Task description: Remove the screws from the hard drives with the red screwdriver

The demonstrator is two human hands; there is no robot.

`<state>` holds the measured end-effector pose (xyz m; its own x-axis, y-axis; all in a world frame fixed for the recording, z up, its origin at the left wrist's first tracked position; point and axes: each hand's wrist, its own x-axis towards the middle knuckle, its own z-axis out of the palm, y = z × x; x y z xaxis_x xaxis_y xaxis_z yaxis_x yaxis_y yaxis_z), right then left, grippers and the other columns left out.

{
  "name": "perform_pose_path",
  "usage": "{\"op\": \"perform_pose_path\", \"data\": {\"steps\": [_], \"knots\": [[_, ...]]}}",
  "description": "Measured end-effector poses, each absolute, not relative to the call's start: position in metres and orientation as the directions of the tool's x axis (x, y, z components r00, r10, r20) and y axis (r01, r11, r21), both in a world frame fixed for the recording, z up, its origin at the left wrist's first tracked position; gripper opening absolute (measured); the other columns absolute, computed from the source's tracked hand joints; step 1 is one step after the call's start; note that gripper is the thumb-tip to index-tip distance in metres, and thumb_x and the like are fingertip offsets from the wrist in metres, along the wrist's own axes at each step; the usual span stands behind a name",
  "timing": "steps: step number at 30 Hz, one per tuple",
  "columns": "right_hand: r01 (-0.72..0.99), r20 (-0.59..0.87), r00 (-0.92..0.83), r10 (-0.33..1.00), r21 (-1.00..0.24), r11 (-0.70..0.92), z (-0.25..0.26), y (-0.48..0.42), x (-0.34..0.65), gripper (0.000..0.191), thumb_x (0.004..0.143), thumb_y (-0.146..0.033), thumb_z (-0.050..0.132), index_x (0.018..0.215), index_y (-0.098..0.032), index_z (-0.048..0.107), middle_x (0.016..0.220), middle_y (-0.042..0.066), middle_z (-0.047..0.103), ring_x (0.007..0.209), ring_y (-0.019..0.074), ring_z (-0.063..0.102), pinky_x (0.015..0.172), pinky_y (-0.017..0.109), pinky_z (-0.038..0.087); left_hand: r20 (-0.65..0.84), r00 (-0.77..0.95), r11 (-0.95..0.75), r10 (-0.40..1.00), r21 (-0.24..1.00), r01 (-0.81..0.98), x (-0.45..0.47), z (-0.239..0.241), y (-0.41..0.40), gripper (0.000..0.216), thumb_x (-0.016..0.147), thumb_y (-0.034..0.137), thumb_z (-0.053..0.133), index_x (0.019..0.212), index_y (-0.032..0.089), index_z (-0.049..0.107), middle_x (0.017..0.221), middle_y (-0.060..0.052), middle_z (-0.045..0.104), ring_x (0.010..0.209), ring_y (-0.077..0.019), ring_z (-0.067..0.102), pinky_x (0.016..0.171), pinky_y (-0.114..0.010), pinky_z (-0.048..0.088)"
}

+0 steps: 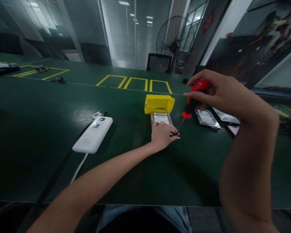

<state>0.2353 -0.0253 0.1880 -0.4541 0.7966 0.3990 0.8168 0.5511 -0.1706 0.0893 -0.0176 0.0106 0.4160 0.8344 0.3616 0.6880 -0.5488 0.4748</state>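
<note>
My right hand grips a red and black screwdriver, tilted with its shaft slanting down to the left. The screwdriver's tip reaches the fingertips of my left hand. That hand lies over the near end of a hard drive, with its fingers curled around the drive's right side. Beside the fingertips, a small dark metal piece shows, too little visible to name. Behind the drive, and touching or nearly touching it, a yellow plastic bin lies with its opening towards me. My left hand covers the drive's near part.
Several more drives, one a hard drive, lie to the right, partly behind my right arm. At left is a white power bank with a white cable. Yellow tape outlines mark the green table. A large fan stands beyond.
</note>
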Motion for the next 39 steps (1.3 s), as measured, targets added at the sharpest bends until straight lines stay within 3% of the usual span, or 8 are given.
{"op": "perform_pose_path", "data": {"steps": [5,9,14,23,26,30,39], "knots": [[0.814,0.415,-0.423,0.806,-0.216,0.539,0.186,-0.024,0.230,0.033,0.079,-0.050,0.061,0.089,-0.019,0.060,0.071,0.000,0.064,0.049,0.0107,0.059,0.048,0.023,0.044,0.373,0.412,-0.553,0.831,0.478,0.683,0.090,0.010,-0.017,0.014,0.081,0.042,0.065,0.085,0.030,0.072,0.100,0.010,0.071,0.095,-0.0193,0.057,0.081,-0.038,0.030],[0.866,0.481,-0.332,0.811,-0.184,0.464,0.183,-0.020,0.231,0.037,0.076,-0.054,0.062,0.082,-0.018,0.059,0.057,-0.002,0.058,0.044,0.0098,0.054,0.046,0.023,0.038,0.363,0.408,-0.543,0.837,0.474,0.693,0.090,0.010,-0.017,0.011,0.079,0.040,0.067,0.085,0.031,0.072,0.101,0.010,0.071,0.096,-0.0202,0.056,0.081,-0.039,0.029],[0.911,0.478,-0.268,0.837,-0.158,0.382,0.183,-0.018,0.234,0.039,0.078,-0.056,0.059,0.074,-0.018,0.056,0.058,0.001,0.058,0.048,0.0105,0.052,0.049,0.025,0.036,0.339,0.422,-0.540,0.841,0.469,0.699,0.090,0.012,-0.018,0.011,0.079,0.037,0.068,0.087,0.032,0.071,0.103,0.010,0.070,0.098,-0.0214,0.055,0.081,-0.039,0.029],[0.881,0.409,-0.219,0.886,-0.306,0.360,0.185,-0.021,0.229,0.042,0.077,-0.061,0.056,0.076,-0.019,0.059,0.059,0.000,0.060,0.036,0.0102,0.053,0.041,0.024,0.040,0.369,0.399,-0.540,0.840,0.488,0.686,0.091,0.012,-0.019,0.016,0.081,0.043,0.064,0.084,0.029,0.072,0.100,0.008,0.071,0.094,-0.0202,0.056,0.080,-0.038,0.030],[0.863,0.371,-0.252,0.894,-0.331,0.381,0.186,-0.018,0.234,0.037,0.086,-0.052,0.047,0.076,-0.018,0.058,0.061,0.001,0.060,0.041,0.0115,0.057,0.043,0.025,0.042,0.355,0.398,-0.531,0.846,0.487,0.694,0.090,0.011,-0.019,0.018,0.082,0.044,0.063,0.085,0.029,0.072,0.100,0.008,0.071,0.095,-0.0205,0.056,0.081,-0.038,0.031],[0.856,0.333,-0.284,0.899,-0.335,0.395,0.186,-0.017,0.241,0.020,0.087,-0.035,0.046,0.084,-0.018,0.056,0.068,0.001,0.061,0.048,0.0131,0.061,0.047,0.027,0.044,0.355,0.404,-0.536,0.843,0.490,0.687,0.089,0.011,-0.019,0.017,0.083,0.043,0.063,0.088,0.029,0.071,0.101,0.008,0.071,0.096,-0.0202,0.056,0.082,-0.038,0.032],[0.842,0.371,-0.366,0.854,-0.259,0.473,0.187,-0.022,0.239,0.021,0.087,-0.038,0.047,0.087,-0.019,0.058,0.074,0.001,0.060,0.056,0.0108,0.057,0.053,0.026,0.042,0.340,0.394,-0.520,0.854,0.513,0.683,0.090,0.013,-0.018,0.015,0.081,0.042,0.065,0.084,0.029,0.071,0.098,0.007,0.071,0.095,-0.0199,0.057,0.083,-0.038,0.031]]}}
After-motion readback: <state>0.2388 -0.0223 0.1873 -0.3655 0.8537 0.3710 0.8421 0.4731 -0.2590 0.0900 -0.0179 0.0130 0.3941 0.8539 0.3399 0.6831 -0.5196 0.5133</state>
